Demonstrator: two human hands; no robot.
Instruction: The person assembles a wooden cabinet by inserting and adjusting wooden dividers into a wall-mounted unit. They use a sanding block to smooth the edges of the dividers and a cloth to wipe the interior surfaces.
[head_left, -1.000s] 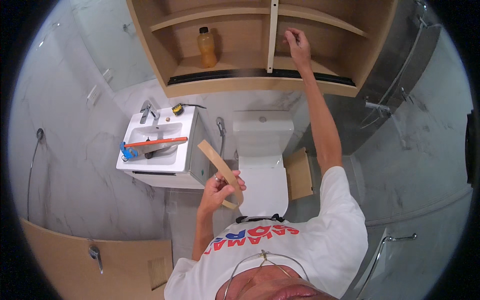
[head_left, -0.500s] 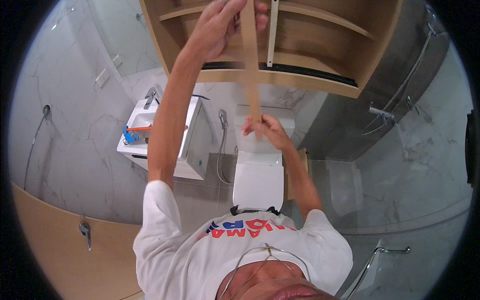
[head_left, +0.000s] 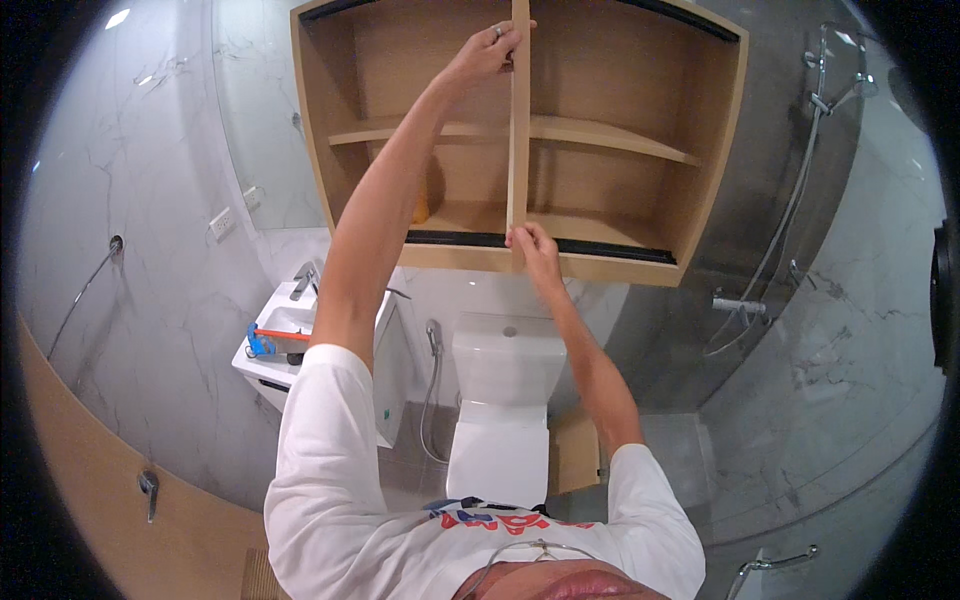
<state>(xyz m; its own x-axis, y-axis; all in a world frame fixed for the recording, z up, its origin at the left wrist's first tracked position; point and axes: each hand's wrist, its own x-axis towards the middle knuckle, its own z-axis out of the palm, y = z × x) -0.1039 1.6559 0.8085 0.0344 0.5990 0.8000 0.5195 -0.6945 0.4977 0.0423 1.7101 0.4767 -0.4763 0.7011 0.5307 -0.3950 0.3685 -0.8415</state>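
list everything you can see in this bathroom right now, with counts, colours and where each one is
wood strip: 1, light brown, upright across the cabinet's middle
cabinet: 1, light brown, upper wall, open-fronted
bottle: 1, orange, lower left in cabinet, mostly hidden
sink: 1, white, left of toilet
faucet: 1, chrome, on sink
tool: 1, blue and orange, over sink, kind unclear
sprayer: 1, chrome, between sink and toilet
toilet: 1, white, below cabinet
panel: 1, brown, right of toilet
shower mixer: 1, chrome, right wall
door: 1, brown, lower left
left hand: 1, bare, gripping strip's upper part
right hand: 1, bare, at strip's lower end
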